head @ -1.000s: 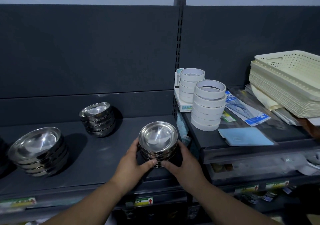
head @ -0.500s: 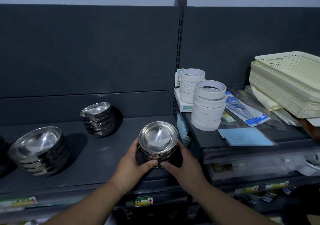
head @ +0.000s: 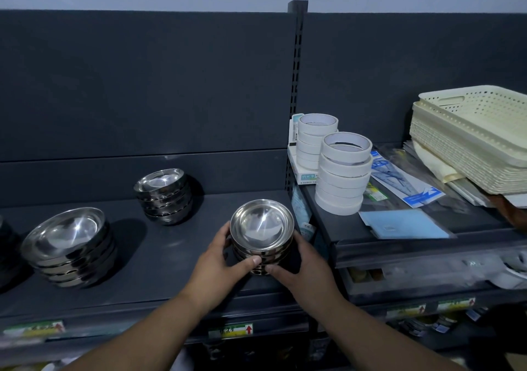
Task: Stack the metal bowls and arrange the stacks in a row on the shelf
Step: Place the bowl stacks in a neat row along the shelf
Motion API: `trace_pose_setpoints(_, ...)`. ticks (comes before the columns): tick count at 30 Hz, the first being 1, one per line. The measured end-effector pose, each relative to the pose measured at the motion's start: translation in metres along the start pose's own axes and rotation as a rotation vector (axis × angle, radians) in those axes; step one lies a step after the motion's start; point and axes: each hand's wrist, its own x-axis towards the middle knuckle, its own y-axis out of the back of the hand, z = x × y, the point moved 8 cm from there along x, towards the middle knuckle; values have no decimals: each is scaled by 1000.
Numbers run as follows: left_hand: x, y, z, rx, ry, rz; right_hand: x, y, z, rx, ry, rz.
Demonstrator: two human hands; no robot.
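While both hands clasp it, a stack of small metal bowls (head: 261,228) rests on a dark shelf (head: 171,256), near the front edge at the shelf's right end. The left hand (head: 219,259) grips the stack's left side, fingers curled round the back and thumb pressed against the front. The right hand (head: 302,268) does the same on the right side, its thumb on the lowest bowls. The two thumbs nearly meet at the front of the stack. Left of this stack and further back stands a second stack (head: 162,193) of similar bowls, apart from it. Far to the left of the held stack, nearer the front, stands a third stack (head: 68,245) of wider bowls. Right of the held stack, on a slightly higher ledge, two towers of white tape rolls (head: 343,171) stand one behind the other. Further right lie a blue packet (head: 405,225), some plastic-wrapped packs and a pile of cream perforated baskets (head: 470,136). Price labels (head: 231,330) sit on the shelf edge below the held stack.
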Motion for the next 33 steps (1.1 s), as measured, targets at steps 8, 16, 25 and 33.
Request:
trace_pose_setpoints(8,-2,0,4,-14,10,-8,2,0,4,-32,-21,-1)
trace_pose_setpoints(16,-2,0,4,7,27,-14,1,-3,7,-40,-35,-9)
trace_pose_setpoints(25,-13,7,-4,103,102,-9,-14,-1,13,-241,-92,-7)
trace_pose_setpoints(33,-37,45,-20,503,138,93,-35,-26,-19,-629,60,-171)
